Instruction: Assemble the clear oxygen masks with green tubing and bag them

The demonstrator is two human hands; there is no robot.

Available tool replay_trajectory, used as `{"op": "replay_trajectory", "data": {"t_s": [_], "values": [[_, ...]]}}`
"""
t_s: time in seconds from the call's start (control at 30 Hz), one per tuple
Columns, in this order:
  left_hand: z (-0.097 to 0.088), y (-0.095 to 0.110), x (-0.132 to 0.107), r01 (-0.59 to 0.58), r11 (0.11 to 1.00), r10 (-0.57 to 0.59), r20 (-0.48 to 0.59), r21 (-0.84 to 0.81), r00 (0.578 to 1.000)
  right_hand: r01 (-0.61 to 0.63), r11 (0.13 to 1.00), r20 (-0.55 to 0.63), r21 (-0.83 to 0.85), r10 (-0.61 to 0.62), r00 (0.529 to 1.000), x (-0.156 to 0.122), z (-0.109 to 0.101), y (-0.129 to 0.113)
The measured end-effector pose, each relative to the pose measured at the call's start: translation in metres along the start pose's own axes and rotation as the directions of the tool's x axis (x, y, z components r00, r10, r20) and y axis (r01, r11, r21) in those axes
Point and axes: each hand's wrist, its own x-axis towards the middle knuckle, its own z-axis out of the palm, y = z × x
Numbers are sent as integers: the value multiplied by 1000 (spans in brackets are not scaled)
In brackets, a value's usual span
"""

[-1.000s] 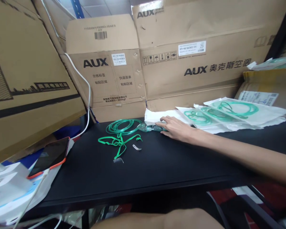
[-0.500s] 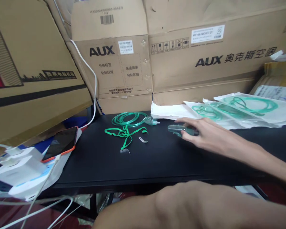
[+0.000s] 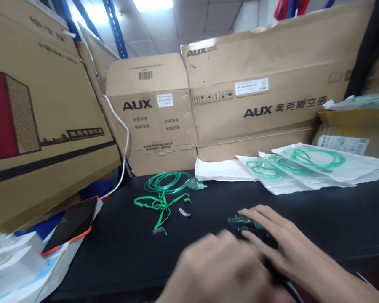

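Observation:
My right hand [image 3: 271, 235] grips a clear greenish plastic mask [image 3: 244, 221] over the black table, fingers above and thumb below. Most of the mask is hidden by the fingers. My left hand [image 3: 221, 267] is in front of it, close to the camera; motion smears its fingers, so I cannot make out their shape. Further left on the table lie a coil of green tubing [image 3: 167, 183] with a clear green connector [image 3: 194, 183], a bunched green elastic strap [image 3: 161, 205], a small curved metal strip [image 3: 184, 212] and a small clear piece [image 3: 159, 230].
Packaged green tubing sets [image 3: 318, 160] in white and clear pouches overlap at the back right. Large cardboard boxes [image 3: 259, 113] stand behind. At the left, a phone [image 3: 70, 221] with an orange edge lies beside white chargers [image 3: 17, 261]. A white cable [image 3: 121, 122] hangs there.
My left hand has come into view at the bottom. My right hand, with the mask, is now lower and nearer. The view has tilted up, showing the ceiling.

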Motion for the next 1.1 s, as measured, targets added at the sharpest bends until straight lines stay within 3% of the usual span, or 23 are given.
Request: {"op": "replay_trajectory", "data": {"t_s": [0.07, 0.17, 0.27, 0.37, 0.57, 0.73, 0.8, 0.9, 1.1], "values": [[-9, -22, 12, 41, 985, -36, -31, 167, 999, -6, 1000, -3, 5, 6, 1000, -1, 3, -2], [-16, -60, 15, 254, 878, -219, -131, 405, 967, -15, 1000, -17, -15, 15, 1000, 0, 6, -4], [-15, -88, 12, 335, 847, -331, -82, 412, 940, 5, 999, -45, -48, -7, 999, 0, 6, -4], [-11, -98, 13, 359, 849, -363, -65, 388, 929, 10, 997, -67, -74, -15, 998, -1, 9, -2], [-14, -84, 30, 261, 913, -255, -63, 313, 965, -72, 997, -40, 10, 73, 997, 1, 5, -5], [-7, -42, 50, 201, 979, -202, -60, -30, 977, -160, 958, 37, 238, 155, 987, 5, -12, -13], [-3, -26, 56, 200, 960, -217, -69, -195, 974, -206, 932, 42, 299, 203, 978, 6, -17, -14], [4, -13, 58, 205, 900, -237, -37, -384, 971, -183, 916, 46, 356, 178, 983, 6, -21, -17], [17, -17, 52, 236, 842, -248, 42, -486, 968, -96, 897, 35, 431, 90, 995, 7, -28, -22]]}}
